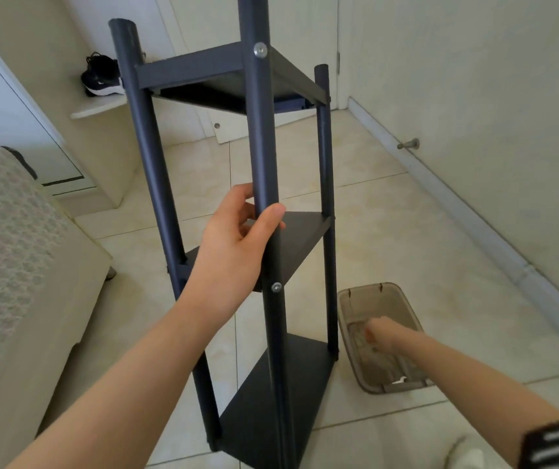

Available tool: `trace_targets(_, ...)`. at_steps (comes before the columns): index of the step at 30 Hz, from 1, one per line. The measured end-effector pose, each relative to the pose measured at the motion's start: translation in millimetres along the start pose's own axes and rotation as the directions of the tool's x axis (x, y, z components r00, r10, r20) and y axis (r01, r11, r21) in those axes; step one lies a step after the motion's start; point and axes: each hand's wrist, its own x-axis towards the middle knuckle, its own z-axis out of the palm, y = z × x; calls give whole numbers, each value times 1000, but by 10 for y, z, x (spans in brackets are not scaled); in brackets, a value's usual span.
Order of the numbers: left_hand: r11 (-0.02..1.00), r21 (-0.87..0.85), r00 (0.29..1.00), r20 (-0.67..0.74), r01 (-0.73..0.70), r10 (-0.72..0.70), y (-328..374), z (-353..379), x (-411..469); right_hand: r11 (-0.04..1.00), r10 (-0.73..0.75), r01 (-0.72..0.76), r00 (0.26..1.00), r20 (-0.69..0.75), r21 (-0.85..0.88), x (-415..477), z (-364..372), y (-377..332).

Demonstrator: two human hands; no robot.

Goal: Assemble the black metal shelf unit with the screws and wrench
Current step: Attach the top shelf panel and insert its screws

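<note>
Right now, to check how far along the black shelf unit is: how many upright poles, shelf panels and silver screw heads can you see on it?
Upright poles: 3
Shelf panels: 3
Silver screw heads: 2
Total: 8

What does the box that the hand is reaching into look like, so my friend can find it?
Find the tall black metal shelf unit standing on the pale tiled floor. Just right of its bottom shelf lies a see-through grey-brown plastic tub. It is the only container there, and the right hand dips into it.
</note>
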Motion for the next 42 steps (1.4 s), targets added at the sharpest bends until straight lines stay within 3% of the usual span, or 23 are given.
trace_targets(3,1000,-20,1000,3,-2,2,-1,63,-13,987,1,11,998,71,-160,75,181,174)
trace_targets(17,1000,8,995,-102,-19,19,-55,73,-7,884,-79,180,968,240,-432,346,495,206)
trace_targets(19,1000,10,993,-118,-23,24,-59,63,0,797,-162,285,950,267,-532,367,538,196)
trace_targets(22,1000,13,992,-125,-28,29,-66,52,7,587,-323,458,889,325,-668,452,631,252)
trace_targets(25,1000,6,992,-127,-28,29,-73,44,10,618,-380,500,865,327,-606,527,683,300)
trace_targets(28,999,15,992,-124,-29,30,-86,46,19,678,-328,460,888,323,-574,478,647,257)
trace_targets(32,999,29,992,-119,-33,37,-103,62,19,862,-150,241,962,228,-446,420,563,254)
trace_targets(42,997,50,991,-124,-50,56,-144,58,46,856,-118,233,957,264,-462,441,617,300)
